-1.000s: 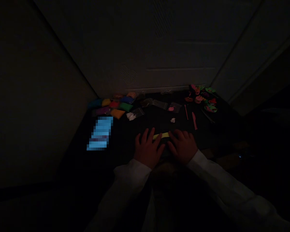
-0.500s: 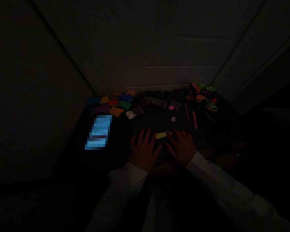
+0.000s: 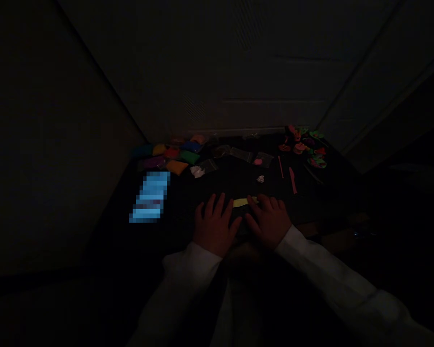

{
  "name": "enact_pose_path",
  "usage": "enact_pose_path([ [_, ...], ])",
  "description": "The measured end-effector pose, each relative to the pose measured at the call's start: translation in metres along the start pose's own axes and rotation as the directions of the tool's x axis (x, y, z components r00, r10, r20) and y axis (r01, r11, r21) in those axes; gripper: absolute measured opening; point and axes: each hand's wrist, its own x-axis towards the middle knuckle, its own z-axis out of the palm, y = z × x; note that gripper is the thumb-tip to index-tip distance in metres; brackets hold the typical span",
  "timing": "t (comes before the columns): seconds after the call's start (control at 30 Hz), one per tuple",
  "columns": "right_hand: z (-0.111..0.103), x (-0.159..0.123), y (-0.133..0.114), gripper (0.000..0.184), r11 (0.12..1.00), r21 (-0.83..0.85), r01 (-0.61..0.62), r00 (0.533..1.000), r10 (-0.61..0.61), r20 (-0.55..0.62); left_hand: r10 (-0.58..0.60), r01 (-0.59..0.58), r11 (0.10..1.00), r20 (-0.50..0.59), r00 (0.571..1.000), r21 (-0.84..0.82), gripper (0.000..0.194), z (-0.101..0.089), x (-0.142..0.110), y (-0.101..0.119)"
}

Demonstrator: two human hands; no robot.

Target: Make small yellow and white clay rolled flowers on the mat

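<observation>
A flat yellow strip (image 3: 240, 202), which looks like modelling clay, lies on the dark table between my hands. My left hand (image 3: 214, 226) rests palm down with its fingers spread, one fingertip at the strip's left end. From the other side, my right hand (image 3: 271, 219) lies palm down with fingers apart, its index fingertip on the strip's right end. Just beyond sits a small whitish lump (image 3: 260, 179). A pink plastic knife (image 3: 292, 180) and a thin pink stick tool (image 3: 280, 166) lie beyond my right hand. Dim light hides finer detail.
A lit, pixelated phone-like screen (image 3: 151, 196) lies at the left. Behind it are several coloured clay packets (image 3: 176, 166) and a crumpled white piece (image 3: 197, 171). A clear bag with a pink lump (image 3: 258, 162) lies mid-back. Colourful shaped pieces (image 3: 300, 147) pile at the back right, near the pale panel (image 3: 275, 113).
Both hands stay nearly in place, the right one shifted very slightly left. The scene is a little darker, and the view has moved slightly.
</observation>
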Motion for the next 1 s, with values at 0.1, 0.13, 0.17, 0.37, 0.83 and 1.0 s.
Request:
enact_pose_path([
  [0.1,-0.001,0.0,-0.001,0.052,1.0,0.01,0.005,1.0,-0.005,-0.006,-0.008,0.008,1.0,0.001,1.0,-0.005,0.046,-0.001,0.0,0.0],
  [0.13,-0.001,0.0,-0.001,0.053,1.0,0.014,0.005,1.0,-0.005,-0.006,-0.009,0.009,1.0,-0.004,1.0,-0.007,0.046,-0.001,0.0,0.0],
  [0.17,-0.001,0.0,-0.002,0.052,1.0,0.017,0.006,1.0,-0.006,-0.004,-0.008,0.008,1.0,-0.007,1.0,-0.008,0.045,0.0,-0.001,-0.001],
  [0.37,-0.001,0.001,-0.004,0.051,1.0,0.002,0.011,1.0,-0.011,0.002,-0.01,0.01,1.0,-0.019,1.0,-0.022,0.045,0.0,-0.001,0.0],
  [0.83,-0.002,0.003,-0.009,0.052,1.0,0.028,0.013,1.0,-0.013,0.005,-0.137,0.131,0.989,-0.098,0.986,-0.068,0.045,-0.008,-0.002,-0.021],
  [1.0,-0.003,0.006,-0.013,0.052,0.999,0.031,0.014,1.0,-0.014,0.008,-0.164,0.156,0.985,-0.125,0.978,-0.073,0.045,-0.008,-0.003,-0.027],
])
